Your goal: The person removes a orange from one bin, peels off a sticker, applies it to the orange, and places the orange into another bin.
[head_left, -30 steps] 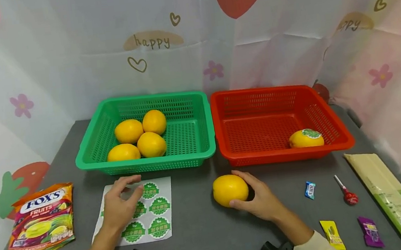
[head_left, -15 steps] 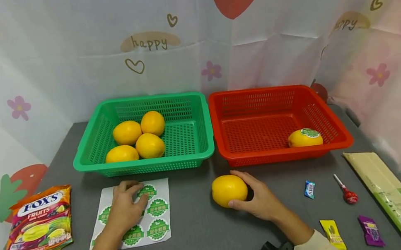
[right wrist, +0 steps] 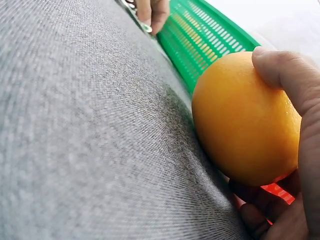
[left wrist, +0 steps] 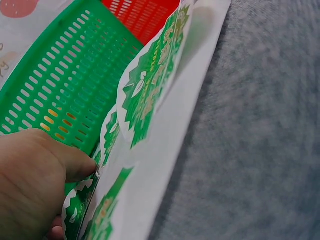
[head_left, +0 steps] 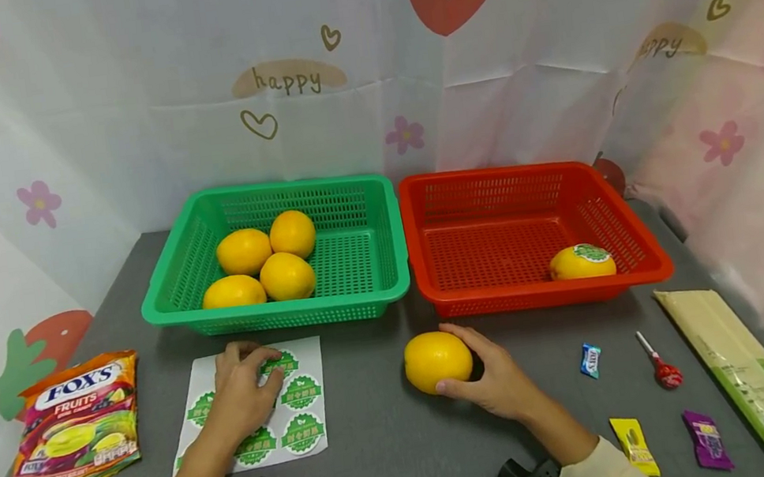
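Note:
My right hand [head_left: 488,376] holds an oval yellow-orange orange [head_left: 438,362] on the table, thumb on one side and fingers on the other. My left hand [head_left: 243,387] lies over a white sheet of round green stickers [head_left: 301,392]. Its thumb and index finger stand a little apart in the head view, tips touching an upper sticker; the left wrist view has a fingertip [left wrist: 90,166] at a sticker's edge. Whether that edge is lifted is unclear. Several oranges [head_left: 288,276] lie in the green basket [head_left: 361,305]; one stickered orange [head_left: 581,262] lies in the red basket [head_left: 490,301].
At the left lies a bag of candy [head_left: 72,432]. On the right are a small blue candy [head_left: 590,361], a red lollipop [head_left: 666,373], a yellow packet [head_left: 634,447], a purple packet [head_left: 707,440] and a long beige-green package [head_left: 757,375]. A printed curtain [head_left: 368,129] hangs behind.
My left hand has come down onto the sticker sheet, its fingertips moving to an upper sticker. The right hand keeps holding the orange in the same place.

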`<action>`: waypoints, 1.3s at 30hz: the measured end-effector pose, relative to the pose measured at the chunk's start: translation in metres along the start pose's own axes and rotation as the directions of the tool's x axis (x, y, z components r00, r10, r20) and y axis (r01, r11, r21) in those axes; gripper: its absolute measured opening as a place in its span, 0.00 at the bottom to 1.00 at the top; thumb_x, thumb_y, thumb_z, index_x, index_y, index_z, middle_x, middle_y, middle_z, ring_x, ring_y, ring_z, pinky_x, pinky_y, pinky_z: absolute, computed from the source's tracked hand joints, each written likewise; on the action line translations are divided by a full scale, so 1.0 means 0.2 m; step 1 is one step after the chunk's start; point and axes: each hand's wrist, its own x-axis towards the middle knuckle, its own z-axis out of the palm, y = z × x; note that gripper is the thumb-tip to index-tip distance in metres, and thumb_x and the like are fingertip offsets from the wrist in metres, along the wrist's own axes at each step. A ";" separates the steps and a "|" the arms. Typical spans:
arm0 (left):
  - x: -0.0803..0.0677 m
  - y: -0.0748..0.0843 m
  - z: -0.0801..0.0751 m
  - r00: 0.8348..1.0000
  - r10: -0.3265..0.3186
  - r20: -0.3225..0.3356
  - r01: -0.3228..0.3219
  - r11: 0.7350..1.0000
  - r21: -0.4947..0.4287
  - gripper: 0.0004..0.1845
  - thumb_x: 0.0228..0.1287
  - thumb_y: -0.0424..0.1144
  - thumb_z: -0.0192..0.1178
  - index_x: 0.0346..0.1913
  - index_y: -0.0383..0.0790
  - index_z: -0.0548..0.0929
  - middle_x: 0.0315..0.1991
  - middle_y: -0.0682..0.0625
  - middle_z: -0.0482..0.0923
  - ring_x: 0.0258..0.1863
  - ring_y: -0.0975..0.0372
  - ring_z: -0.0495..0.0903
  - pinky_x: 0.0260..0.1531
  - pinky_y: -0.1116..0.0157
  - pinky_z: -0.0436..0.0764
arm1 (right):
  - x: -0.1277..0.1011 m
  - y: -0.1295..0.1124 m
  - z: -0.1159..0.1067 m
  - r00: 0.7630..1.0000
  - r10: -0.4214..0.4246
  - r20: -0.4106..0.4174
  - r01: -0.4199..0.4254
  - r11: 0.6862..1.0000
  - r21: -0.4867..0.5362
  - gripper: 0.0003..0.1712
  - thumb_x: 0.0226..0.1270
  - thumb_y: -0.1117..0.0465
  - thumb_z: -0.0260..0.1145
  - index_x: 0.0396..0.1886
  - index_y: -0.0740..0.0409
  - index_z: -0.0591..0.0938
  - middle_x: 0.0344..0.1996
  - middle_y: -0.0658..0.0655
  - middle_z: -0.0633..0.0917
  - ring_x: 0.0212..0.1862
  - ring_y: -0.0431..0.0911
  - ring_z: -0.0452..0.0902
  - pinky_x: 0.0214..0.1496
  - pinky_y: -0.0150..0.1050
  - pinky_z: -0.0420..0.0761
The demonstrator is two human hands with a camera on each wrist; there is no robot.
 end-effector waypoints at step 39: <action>0.02 0.21 -0.11 0.926 0.189 -0.327 -0.320 0.853 -0.413 0.11 0.55 0.14 0.59 0.39 0.27 0.82 0.34 0.38 0.77 0.40 0.60 0.70 0.44 0.68 0.68 | 0.00 0.02 0.00 0.994 -0.110 0.007 0.110 0.994 0.020 0.42 0.52 0.55 0.78 0.66 0.51 0.70 0.59 0.49 0.75 0.55 0.48 0.71 0.57 0.57 0.67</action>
